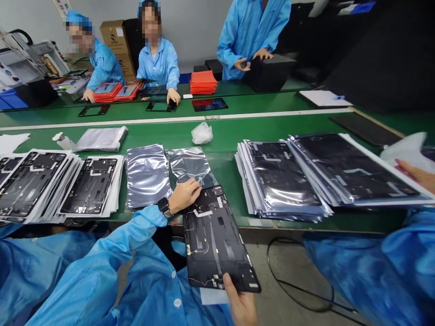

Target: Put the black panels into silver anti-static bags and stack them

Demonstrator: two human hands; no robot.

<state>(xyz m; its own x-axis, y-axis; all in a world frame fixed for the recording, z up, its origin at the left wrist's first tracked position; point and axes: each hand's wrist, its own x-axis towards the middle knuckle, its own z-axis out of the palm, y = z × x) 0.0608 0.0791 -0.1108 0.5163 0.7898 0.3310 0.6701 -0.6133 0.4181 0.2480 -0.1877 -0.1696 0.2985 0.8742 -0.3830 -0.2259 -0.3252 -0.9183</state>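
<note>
My right hand (240, 304) grips the lower end of a black tablet back cover (217, 240), thumb on its inner face. The cover tilts over my lap, its top end at the table edge, with pale strips and small parts on it. A bit of white sheet (214, 296) shows under its lower end. My left hand (184, 195), with a watch on the wrist, has its fingers closed at the near edge of a clear plastic bag (190, 165), beside the cover's top corner. Left of it lies a stack of silvery bags (148, 174).
Stacks of covers with white sheets (90, 185) stand left; bagged stacks (282, 176) stand right. A crumpled plastic ball (202, 133) lies behind the bags. Co-workers sit either side and across the green conveyor (152, 131). A cable (292, 290) loops on the floor.
</note>
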